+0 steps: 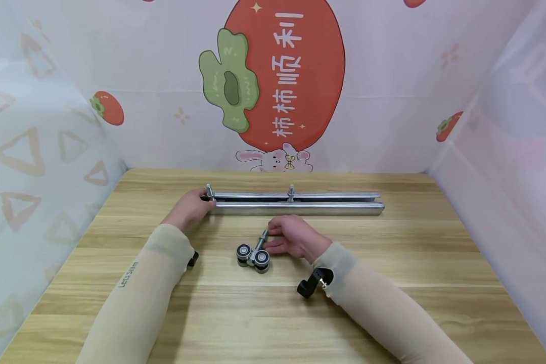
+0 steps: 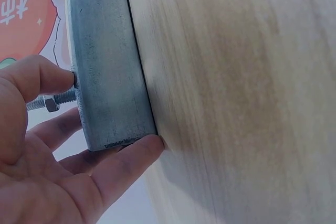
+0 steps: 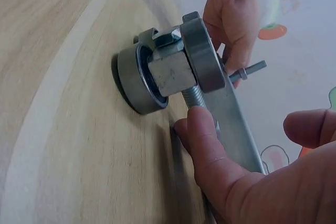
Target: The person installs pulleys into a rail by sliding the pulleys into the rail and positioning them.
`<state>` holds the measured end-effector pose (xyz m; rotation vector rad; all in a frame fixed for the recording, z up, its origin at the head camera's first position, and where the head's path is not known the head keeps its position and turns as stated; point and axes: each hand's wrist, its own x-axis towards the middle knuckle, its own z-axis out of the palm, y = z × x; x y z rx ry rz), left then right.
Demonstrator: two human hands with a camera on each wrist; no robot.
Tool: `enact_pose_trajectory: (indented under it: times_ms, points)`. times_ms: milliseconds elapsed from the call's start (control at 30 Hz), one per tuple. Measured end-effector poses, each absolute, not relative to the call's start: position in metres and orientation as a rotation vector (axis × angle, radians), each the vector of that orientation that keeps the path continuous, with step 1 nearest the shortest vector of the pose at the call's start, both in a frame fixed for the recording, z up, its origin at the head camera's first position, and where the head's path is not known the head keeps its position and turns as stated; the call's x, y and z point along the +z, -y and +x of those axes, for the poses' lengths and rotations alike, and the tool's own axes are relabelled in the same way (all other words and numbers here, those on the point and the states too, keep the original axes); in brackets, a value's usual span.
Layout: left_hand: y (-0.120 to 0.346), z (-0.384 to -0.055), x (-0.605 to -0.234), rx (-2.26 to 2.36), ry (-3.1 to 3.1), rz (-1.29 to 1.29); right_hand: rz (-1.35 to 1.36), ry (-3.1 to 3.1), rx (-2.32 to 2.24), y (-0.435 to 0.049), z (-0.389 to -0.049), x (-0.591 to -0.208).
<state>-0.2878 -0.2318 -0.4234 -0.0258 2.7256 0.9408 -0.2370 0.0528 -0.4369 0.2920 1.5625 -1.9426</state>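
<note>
A galvanized steel rail (image 1: 296, 209), slotted along its top, lies across the table's far part. Two threaded bolts with nuts stand up from its slot, one at the left end and one bolt (image 1: 291, 192) near the middle. My left hand (image 1: 191, 208) holds the rail's left end, with the thumb (image 2: 52, 77) on its top edge and a fingertip at the end's lower corner. In front of the rail a roller trolley (image 1: 253, 258) with a threaded bolt rests on the table, bolt leaning back right. My right hand (image 1: 296, 235) has its fingers at that bolt, thumb held apart.
The wooden table (image 1: 264, 323) ends at a printed cloth backdrop (image 1: 164, 126) behind, with cloth sides at left and right. Black wrist mounts, such as the right mount (image 1: 307, 287), hang below the sleeves near the tabletop.
</note>
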Motion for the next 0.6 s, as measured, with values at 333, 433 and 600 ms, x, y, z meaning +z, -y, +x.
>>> enact_pose_trajectory:
  times_ms: [333, 433, 600]
  points:
    - [0.233, -0.289, -0.425, 0.949, -2.747, -0.004, 0.323, -1.6, -1.928, -0.041, -0.235, -0.439]
    - [0.233, -0.288, -0.425, 0.944, -2.751, 0.001, 0.314, -1.627, -1.919, -0.039, -0.233, -0.439]
    - [0.233, -0.288, -0.424, 0.934, -2.751, 0.002, 0.284, -1.625, -1.92, -0.036, -0.23, -0.44]
